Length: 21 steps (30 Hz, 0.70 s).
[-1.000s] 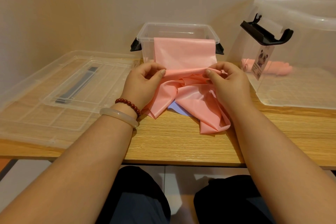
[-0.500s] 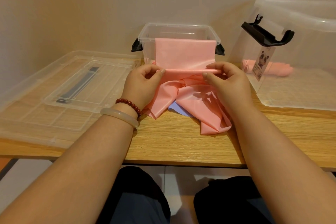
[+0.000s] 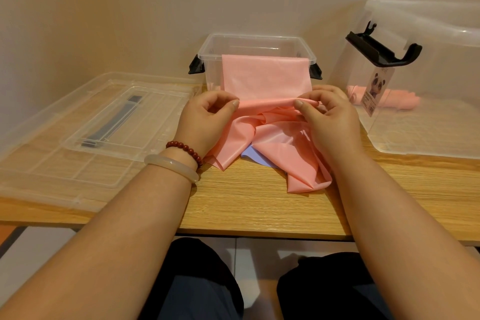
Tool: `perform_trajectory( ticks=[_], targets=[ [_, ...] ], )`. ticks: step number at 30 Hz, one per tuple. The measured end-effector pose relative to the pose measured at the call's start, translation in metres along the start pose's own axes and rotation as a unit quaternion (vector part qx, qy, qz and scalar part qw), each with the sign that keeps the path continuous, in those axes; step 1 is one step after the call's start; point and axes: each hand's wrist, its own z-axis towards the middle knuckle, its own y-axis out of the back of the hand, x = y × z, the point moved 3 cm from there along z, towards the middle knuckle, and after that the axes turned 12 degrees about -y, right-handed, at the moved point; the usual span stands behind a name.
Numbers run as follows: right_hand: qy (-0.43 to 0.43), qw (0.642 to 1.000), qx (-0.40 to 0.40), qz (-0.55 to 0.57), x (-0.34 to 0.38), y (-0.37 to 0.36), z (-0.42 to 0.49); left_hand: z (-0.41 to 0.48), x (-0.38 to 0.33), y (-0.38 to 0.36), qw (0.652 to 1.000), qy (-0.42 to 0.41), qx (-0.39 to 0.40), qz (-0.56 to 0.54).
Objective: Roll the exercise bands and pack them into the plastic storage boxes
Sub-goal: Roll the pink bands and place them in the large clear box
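Note:
A long pink exercise band [image 3: 265,78] hangs over the front rim of a small clear storage box [image 3: 207,60] with black latches and piles up in folds on the wooden table. My left hand [image 3: 205,122] and my right hand [image 3: 330,117] each pinch a fold of this band just in front of the box, holding it taut between them. A pale purple band [image 3: 253,157] peeks out from under the pink folds. At the right stands a larger clear box [image 3: 420,127] with a black latch, and a rolled pink band [image 3: 400,100] lies inside it.
Two clear lids lie stacked on the table at the left, the smaller lid [image 3: 111,122] with a grey handle on top of the larger one [image 3: 39,179]. The table's front edge [image 3: 259,232] runs just above my knees. A wall stands close behind the boxes.
Both hands have shifted slightly, the fingers working the pinched fold of the pink band a little further along; the band's loose folds on the table barely moved.

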Motion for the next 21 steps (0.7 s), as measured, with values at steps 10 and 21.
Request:
perform_trajectory(
  ticks=[10,21],
  targets=[
    [0.003,0.999,0.012,0.031,0.0020,0.0002,-0.0037,-0.0013,-0.0030,-0.0011,1.000,0.012,0.009,0.007],
    [0.029,0.999,-0.008,-0.019,0.0024,0.0015,-0.0017,0.0011,0.0009,-0.0011,1.000,0.004,0.003,0.027]
  ],
)
